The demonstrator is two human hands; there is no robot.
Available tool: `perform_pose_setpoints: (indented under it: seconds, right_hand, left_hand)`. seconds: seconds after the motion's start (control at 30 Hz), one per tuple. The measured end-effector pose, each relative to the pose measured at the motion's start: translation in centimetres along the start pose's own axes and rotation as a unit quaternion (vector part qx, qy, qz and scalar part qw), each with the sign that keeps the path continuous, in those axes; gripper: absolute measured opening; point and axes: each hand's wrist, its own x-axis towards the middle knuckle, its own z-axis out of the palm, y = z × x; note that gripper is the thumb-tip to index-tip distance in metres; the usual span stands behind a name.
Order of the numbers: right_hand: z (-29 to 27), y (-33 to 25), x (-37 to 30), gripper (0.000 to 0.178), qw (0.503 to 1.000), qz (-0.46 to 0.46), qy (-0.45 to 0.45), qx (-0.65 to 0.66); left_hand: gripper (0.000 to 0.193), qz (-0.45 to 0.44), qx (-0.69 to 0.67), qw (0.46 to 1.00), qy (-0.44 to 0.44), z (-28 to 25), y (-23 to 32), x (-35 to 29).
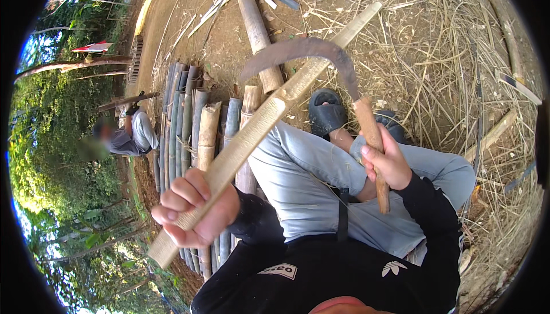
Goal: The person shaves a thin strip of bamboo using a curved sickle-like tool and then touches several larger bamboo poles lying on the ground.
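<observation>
Gripped near its lower end in the closed left hand [197, 208], at 8 o'clock: a pale slat [246, 148], tilted across the view, long axis running from between 7 and 8 o'clock to between 1 and 2, stepped by a cut near mid-length. Closed around the wooden handle [372, 133] of a sickle [347, 79], just past 3 o'clock: the right hand [392, 159]. Seen from there, slat toward 10 o'clock, farther off than from the left hand. Curving over the slat's far half at 1 o'clock, in front of it: the blade [286, 50], tip at 11; contact or gap impossible to tell. Beneath, at 5 o'clock, a lap in pale jeans [303, 191]; at 2 to 3, dark sandals [326, 120]. For surface, brown dirt [217, 48], littered with straw-like shavings [435, 45] from 1 to 4 o'clock. At 12 o'clock, a thick pole [252, 16], with loose strips [220, 2] near the rim; from 8 to 10, a row of cut bamboo [206, 133]. Farther out, at 9, a seated co-worker [140, 131]; beyond, trees [51, 165], and at 10 a red-and-white flag [94, 46].
</observation>
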Motion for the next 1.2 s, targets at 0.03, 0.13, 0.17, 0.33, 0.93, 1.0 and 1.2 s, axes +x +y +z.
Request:
perform_pose_setpoints:
  seconds: [0.03,0.13,0.17,0.33,0.93,1.0,1.2]
  right_hand:
    - [0.3,0.1,-0.2,0.041,1.000,0.001,-0.003,-0.004]
    - [1.0,0.7,-1.3,0.039,1.000,0.015,-0.006,0.017]
    - [1.1,0.8,-1.7,0.039,0.999,0.018,-0.010,0.043]
    - [0.8,1.3,-5.3,0.037,0.999,0.005,0.030,0.010]
    - [4.9,5.4,-8.6,0.036,0.982,0.059,0.121,0.133]
    - [4.8,5.2,-8.5,0.036,0.977,0.062,0.131,0.156]
    - [4.2,4.6,-6.8,0.036,0.973,0.065,0.159,0.156]
  left_hand:
    - [0.019,0.003,0.014,1.000,-0.003,0.8,0.3,-0.7]
    - [0.018,0.021,0.060,0.998,0.019,2.9,0.7,-3.1]
    - [0.019,0.025,0.071,0.997,0.009,3.5,0.6,-3.8]
    - [0.022,0.055,0.059,0.996,-0.023,5.3,0.7,-6.4]
    - [0.024,0.062,0.070,0.995,-0.029,2.2,1.6,-11.6]
    - [0.023,0.060,0.072,0.996,-0.010,2.1,1.5,-11.7]
    - [0.024,0.061,0.055,0.997,-0.007,1.6,1.2,-11.4]
